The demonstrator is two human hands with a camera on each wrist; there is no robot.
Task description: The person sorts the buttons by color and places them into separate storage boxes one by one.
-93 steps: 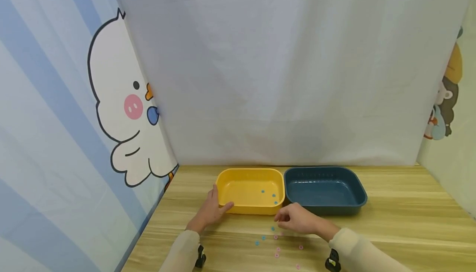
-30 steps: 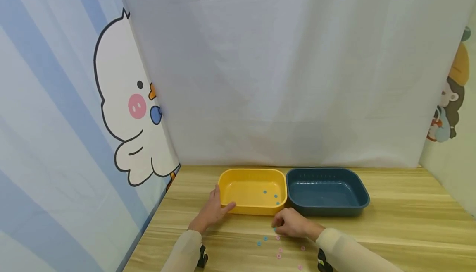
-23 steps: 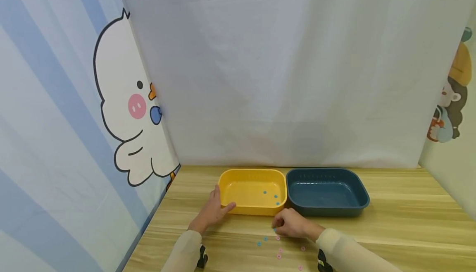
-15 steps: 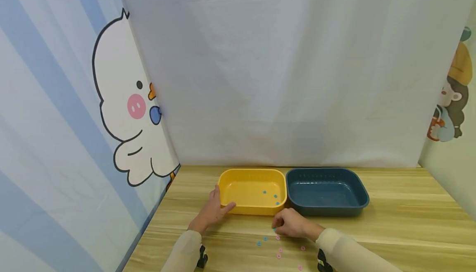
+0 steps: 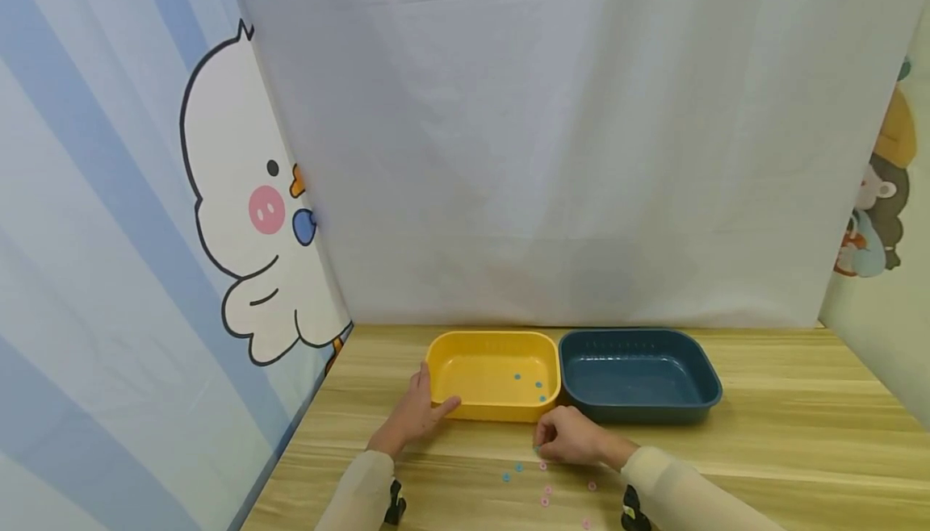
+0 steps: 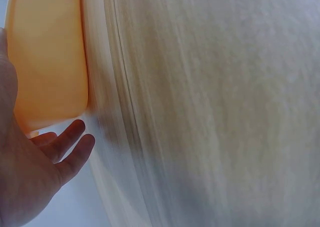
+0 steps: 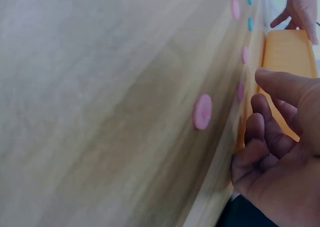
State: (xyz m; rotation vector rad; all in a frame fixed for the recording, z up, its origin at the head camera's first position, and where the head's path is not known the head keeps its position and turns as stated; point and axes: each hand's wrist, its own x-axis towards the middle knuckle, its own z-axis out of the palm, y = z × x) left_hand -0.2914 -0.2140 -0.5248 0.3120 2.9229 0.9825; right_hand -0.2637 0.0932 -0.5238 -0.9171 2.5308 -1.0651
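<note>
Both hands are at the trays. My left hand (image 5: 414, 414) rests at the front left corner of the yellow tray (image 5: 472, 411), thumb along the front rim and fingers by the left side. In the left wrist view, the other fingers (image 6: 75, 154) spread loosely below the tray. Three small blue rings (image 5: 538, 385) lie inside it. In front of the tray, my right hand (image 5: 574, 436) has curled fingertips pinched at a small blue ring (image 5: 537, 449), mostly covered by them. The right wrist view hides this ring behind the thumb (image 7: 280, 84).
A dark blue tray (image 5: 639, 413) stands against the yellow one's right side. Loose on the wooden table (image 5: 770, 442) lie two more blue rings (image 5: 506, 477) and several pink rings (image 5: 545, 502). A pale curtain (image 5: 552, 152) closes off the back.
Over three seconds my right hand has come down and slightly left to the blue ring on the table; lately it shifts slightly right. The left hand keeps its place on the yellow tray.
</note>
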